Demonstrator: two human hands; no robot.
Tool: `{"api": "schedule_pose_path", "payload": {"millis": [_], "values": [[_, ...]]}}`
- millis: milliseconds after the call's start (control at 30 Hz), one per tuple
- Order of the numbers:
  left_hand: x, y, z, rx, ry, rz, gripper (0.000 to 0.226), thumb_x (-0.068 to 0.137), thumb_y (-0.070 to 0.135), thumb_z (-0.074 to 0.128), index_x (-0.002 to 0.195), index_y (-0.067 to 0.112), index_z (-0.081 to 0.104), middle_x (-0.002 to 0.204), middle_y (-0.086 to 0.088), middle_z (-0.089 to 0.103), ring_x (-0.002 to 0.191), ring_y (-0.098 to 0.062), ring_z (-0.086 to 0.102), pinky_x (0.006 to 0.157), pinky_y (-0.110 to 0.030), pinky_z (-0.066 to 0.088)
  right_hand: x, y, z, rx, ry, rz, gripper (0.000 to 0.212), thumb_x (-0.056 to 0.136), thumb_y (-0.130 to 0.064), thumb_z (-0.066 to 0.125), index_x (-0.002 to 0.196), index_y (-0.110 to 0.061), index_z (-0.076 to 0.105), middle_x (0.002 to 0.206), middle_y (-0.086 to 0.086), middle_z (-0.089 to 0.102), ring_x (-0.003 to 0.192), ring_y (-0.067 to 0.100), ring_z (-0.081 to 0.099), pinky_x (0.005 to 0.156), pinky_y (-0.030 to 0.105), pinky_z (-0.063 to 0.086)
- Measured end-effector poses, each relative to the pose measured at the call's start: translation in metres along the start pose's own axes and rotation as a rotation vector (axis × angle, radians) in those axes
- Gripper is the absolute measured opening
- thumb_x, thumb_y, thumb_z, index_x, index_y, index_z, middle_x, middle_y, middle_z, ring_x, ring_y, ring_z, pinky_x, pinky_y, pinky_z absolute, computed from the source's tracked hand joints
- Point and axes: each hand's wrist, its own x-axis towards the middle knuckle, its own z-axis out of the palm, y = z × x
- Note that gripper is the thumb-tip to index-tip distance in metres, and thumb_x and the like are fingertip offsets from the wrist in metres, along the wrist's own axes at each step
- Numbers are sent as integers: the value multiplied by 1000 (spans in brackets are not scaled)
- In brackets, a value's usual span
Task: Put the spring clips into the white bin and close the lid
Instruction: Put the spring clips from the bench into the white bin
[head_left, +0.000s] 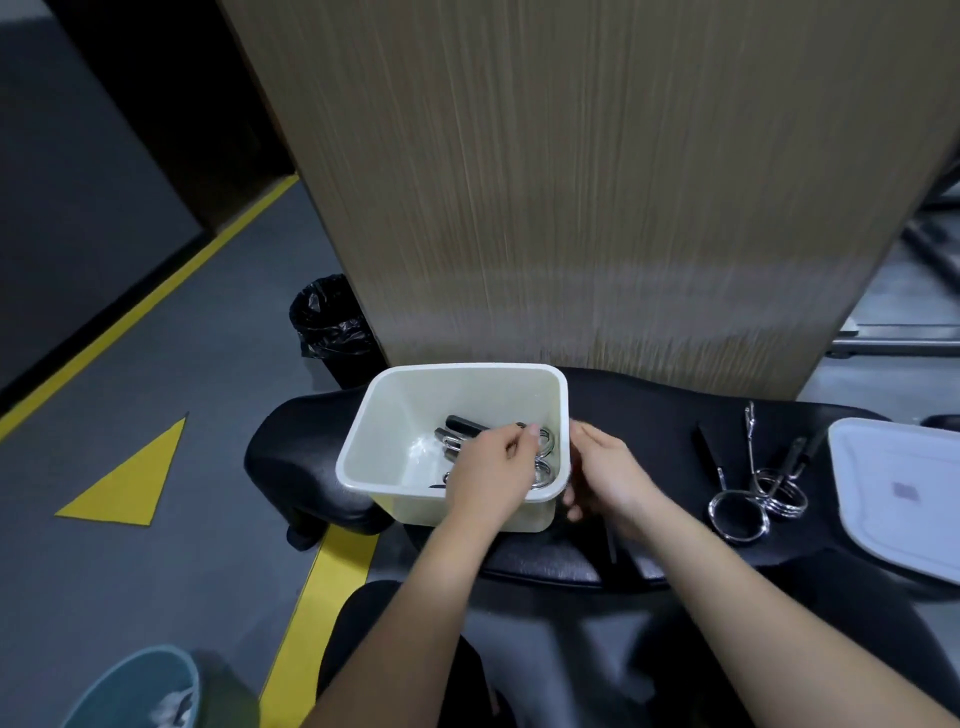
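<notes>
White bin (395, 415) at centre frame, lid off, resting on a black padded seat (649, 410) and holding several spring clips (457, 434) with black handles. Left hand (488, 478) reaching over the near rim, fingertips pinched on a chrome clip coil inside; right hand (605, 475) curled against the bin's right outer wall, steadying it. Two loose spring clips (763, 496) lying at right, just beside the white lid (898, 488) at the right edge.

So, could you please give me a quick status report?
Left hand lowering spring clip into white bin; right hand steadying it. Two clips outside. Lid off.
</notes>
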Motion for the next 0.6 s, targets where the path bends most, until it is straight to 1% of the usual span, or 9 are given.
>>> {"api": "schedule_pose_path", "payload": {"millis": [33,67,133,233,300,400,467,533,600], "values": [[-2,3,7,125,-12,1,55,92,64,32,75,21,62,76,1,71,80,-25,66,78,-38,53,3,6,-14,-99,25,-2,32,102,-30,42,126,-33,64,76,6,65,57,24,62,53,35,53],[-5,4,12,275,10,32,59,94,64,28,75,19,62,80,-2,71,83,-29,66,77,-37,52,7,13,-28,-290,106,-33,33,99,-25,45,125,-26,65,84,5,68,65,27,68,60,37,56],[-12,5,19,428,58,81,65,96,63,23,80,19,68,84,-7,73,85,-34,66,75,-36,51,14,32,-59,-685,308,-93,37,95,-23,52,129,-19,66,112,9,66,97,33,68,85,40,54],[-9,2,21,454,76,107,61,98,59,24,87,23,72,85,-6,73,84,-33,66,72,-35,49,16,54,-91,-939,339,-8,43,95,-35,57,134,-17,60,127,8,50,107,37,62,87,42,50],[-9,0,21,466,79,119,58,98,58,26,84,22,70,82,-4,72,81,-30,65,67,-34,46,18,65,-101,-1019,316,52,42,94,-44,58,125,-16,65,124,7,49,105,35,63,85,42,52],[-13,2,22,481,106,121,53,98,54,31,78,21,67,78,-2,70,75,-28,63,60,-32,37,21,73,-102,-971,314,-1,44,93,-55,55,108,-19,76,112,8,63,102,33,65,82,40,53],[-13,3,23,472,115,89,50,98,52,34,73,20,63,75,-2,69,69,-27,57,59,-32,34,19,75,-100,-987,289,-34,47,90,-62,56,104,-23,77,107,6,69,102,31,66,80,38,52],[-12,4,22,473,119,69,48,98,52,34,67,21,56,70,-1,66,65,-23,49,57,-32,33,16,78,-98,-1077,269,-87,40,85,-58,65,103,-24,75,103,2,68,104,27,63,78,37,53],[-12,4,22,463,116,71,49,97,53,33,65,22,51,68,-1,65,65,-23,52,57,-32,34,12,79,-94,-1156,277,-128,33,86,-52,67,98,-23,76,99,-1,65,106,22,58,75,36,53]]}}
